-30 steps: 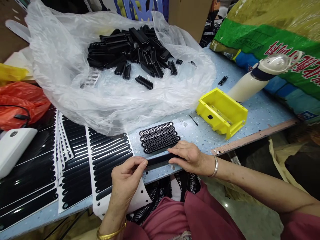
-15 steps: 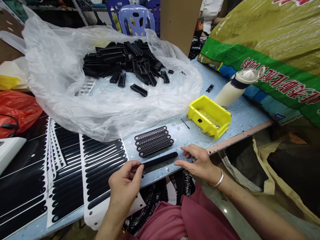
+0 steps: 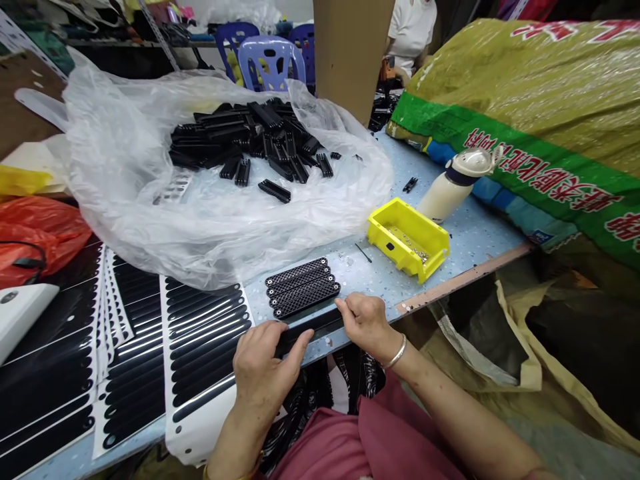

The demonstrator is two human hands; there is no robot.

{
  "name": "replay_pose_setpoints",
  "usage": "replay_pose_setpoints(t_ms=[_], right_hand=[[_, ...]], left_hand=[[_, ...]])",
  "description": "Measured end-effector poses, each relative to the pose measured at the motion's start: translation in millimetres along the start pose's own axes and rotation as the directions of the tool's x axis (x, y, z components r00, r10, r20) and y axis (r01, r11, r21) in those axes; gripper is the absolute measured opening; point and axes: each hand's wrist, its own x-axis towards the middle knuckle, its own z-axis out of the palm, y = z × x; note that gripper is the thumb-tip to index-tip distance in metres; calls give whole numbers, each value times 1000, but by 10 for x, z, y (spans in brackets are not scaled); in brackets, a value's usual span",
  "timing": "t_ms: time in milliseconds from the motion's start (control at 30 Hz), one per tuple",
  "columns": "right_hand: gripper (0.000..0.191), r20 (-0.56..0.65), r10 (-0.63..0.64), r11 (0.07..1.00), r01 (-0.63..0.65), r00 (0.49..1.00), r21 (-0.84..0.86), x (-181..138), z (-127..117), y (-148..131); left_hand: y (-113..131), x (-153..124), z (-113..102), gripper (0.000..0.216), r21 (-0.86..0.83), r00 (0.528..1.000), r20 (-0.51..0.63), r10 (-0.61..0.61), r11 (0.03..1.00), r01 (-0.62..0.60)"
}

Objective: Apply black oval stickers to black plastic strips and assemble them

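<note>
A long black strip with rounded ends (image 3: pixel 320 323) is stretched between my hands above the near edge of the table. Its left end is gripped by my left hand (image 3: pixel 270 360), thumb along the near side. My right hand (image 3: pixel 365 323) has its fingers curled round the other end, thumb pressed on top, so both ends are covered. Just beyond the strip, several black textured bars (image 3: pixel 303 288) with metal-ringed holes lie side by side. To the left are white backing sheets (image 3: pixel 200 440) carrying rows of glossy black strips.
A yellow bin (image 3: pixel 407 240) with small metal pieces stands to the right, a thin dark rod (image 3: pixel 363 253) beside it. Behind are a white bottle (image 3: pixel 453 183), a big sack (image 3: pixel 500 93) and a clear plastic bag (image 3: pixel 125 193) under a heap of black parts (image 3: pixel 250 133). A person (image 3: pixel 413 33) sits beyond.
My right hand has moved left and closed on the strip's right end, where it was open beside it. My left hand has shifted slightly right along with its grip. The view tilted up a little.
</note>
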Motion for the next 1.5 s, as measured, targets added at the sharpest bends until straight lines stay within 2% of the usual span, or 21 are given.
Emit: replay_pose_setpoints(t_ms=[133,233,400,500,800,900,1000,1067,1100,1200,1267,1300,1333,1367,1433,1500], right_hand=[[44,3,-56,998,56,998,18,-25,6,15],[46,9,-119,991,118,993,69,-43,11,27],[45,6,-133,988,132,991,86,-43,2,34],[45,13,-105,991,104,994,82,-41,-14,30],[44,-51,-115,991,117,992,58,-74,16,19],[44,-61,-122,991,125,991,49,-83,27,34],[45,-75,-91,996,92,993,18,-82,11,91],[46,-80,-62,998,62,995,-1,-75,-19,145],[46,-74,-49,999,49,996,-3,-70,-40,171],[44,-32,-27,999,28,999,24,-51,-133,232],[43,-1,-23,998,23,1000,54,-35,-228,236],[43,2,-21,998,21,1000,62,-28,-286,219],[42,-1,-16,998,16,1000,66,-23,-347,187],[39,-17,-12,998,13,1000,61,-20,-408,136],[31,-55,-27,999,30,998,45,-27,-510,-24],[20,-35,-123,989,125,992,76,-56,-552,-254]], left_hand=[[132,21,112,35,141,999,-37,-8,990,13],[220,28,223,41,213,998,-35,-59,975,66],[206,5,260,34,112,988,11,-152,982,149],[112,-37,174,28,39,983,5,-184,982,183],[-140,-152,-102,26,85,965,77,-250,966,244],[-237,-187,-215,24,105,965,54,-255,963,248],[-388,-277,-456,24,126,949,-28,-315,940,316],[-496,-393,-681,25,124,903,-105,-416,896,427],[-547,-466,-798,25,127,862,-154,-483,855,502],[-670,-706,-1082,27,122,701,-210,-682,693,711],[-710,-847,-1175,29,71,582,-242,-777,584,809],[-716,-903,-1194,29,25,539,-255,-803,551,834],[-713,-950,-1200,30,-27,512,-265,-817,537,843],[-704,-990,-1199,30,-78,504,-269,-821,541,838],[-679,-1059,-1187,30,-154,514,-267,-815,562,812],[-658,-1129,-1172,30,-223,496,-256,-830,550,805]])
